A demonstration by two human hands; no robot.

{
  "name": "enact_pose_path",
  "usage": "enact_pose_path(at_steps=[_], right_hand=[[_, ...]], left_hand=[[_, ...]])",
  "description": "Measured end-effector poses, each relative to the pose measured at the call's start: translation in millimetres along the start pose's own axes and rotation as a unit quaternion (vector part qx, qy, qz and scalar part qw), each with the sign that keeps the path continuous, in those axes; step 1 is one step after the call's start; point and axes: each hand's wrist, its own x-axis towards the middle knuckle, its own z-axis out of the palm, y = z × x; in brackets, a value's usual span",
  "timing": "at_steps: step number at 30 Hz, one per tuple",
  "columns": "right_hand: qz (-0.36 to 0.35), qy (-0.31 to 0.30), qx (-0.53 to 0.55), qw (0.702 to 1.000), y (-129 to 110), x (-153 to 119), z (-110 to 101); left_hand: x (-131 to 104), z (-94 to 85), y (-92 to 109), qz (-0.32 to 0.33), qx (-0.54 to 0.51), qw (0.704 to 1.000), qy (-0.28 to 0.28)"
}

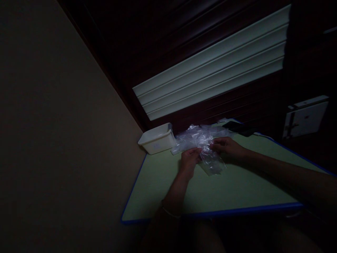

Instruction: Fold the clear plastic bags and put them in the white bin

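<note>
Both hands pinch a clear plastic bag (212,161) above the middle of the table. The fingers of my left hand (190,160) are closed on its left edge. From the right, my right hand (226,147) grips the upper right side between thumb and fingers. The bag hangs down crinkled between them. Just behind it lies a loose pile of similar clear plastic bags (184,138), which overlaps it in view, so where one ends is hard to make out.
A white plastic tub (158,140) stands at the table's back left corner, near the wall. A dark flat object (240,128) lies at the back right. The pale table (158,189) has a blue edge. Behind it is a dark panel with light slats (216,63).
</note>
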Motion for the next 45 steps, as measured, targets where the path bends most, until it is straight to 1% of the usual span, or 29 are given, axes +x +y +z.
enact_pose_path(at_steps=[5,9,13,17,21,25,28,33,37,40,45], right_hand=[[0.017,0.005,0.001,1.0,-2,-1,2],[0.021,-0.002,-0.01,1.0,-6,-3,3],[0.029,-0.001,0.029,0.999,-11,-5,5],[0.024,0.006,0.032,0.999,-12,-4,5],[0.036,0.025,0.062,0.997,-11,-4,7],[0.04,0.021,0.106,0.993,-14,-6,10],[0.035,0.019,0.123,0.992,-16,-7,9],[0.036,0.022,0.084,0.996,-13,-5,3],[0.024,0.027,0.077,0.996,-6,-1,-2],[0.003,0.02,0.064,0.998,-2,3,-7],[-0.039,0.017,-0.016,0.999,-6,5,-12]], left_hand=[[1,-0.8,0,-0.01,-0.009,1.0,0.003],[0,-0.6,0,-0.013,-0.02,1.0,0.003],[0,0.7,0,-0.015,-0.024,1.0,0.006],[0,0.2,0,-0.016,-0.035,0.999,0.004],[1,-1.0,1,-0.027,-0.054,0.998,0.01],[0,-0.4,4,-0.046,-0.071,0.996,0.01],[-1,0.2,5,-0.045,-0.076,0.996,0.001],[-1,0.6,5,-0.027,-0.059,0.998,0.002],[-2,0.5,6,-0.023,-0.058,0.998,-0.003],[-3,0.8,8,-0.017,-0.06,0.998,-0.012],[-4,1.9,7,-0.013,-0.069,0.997,-0.022]])
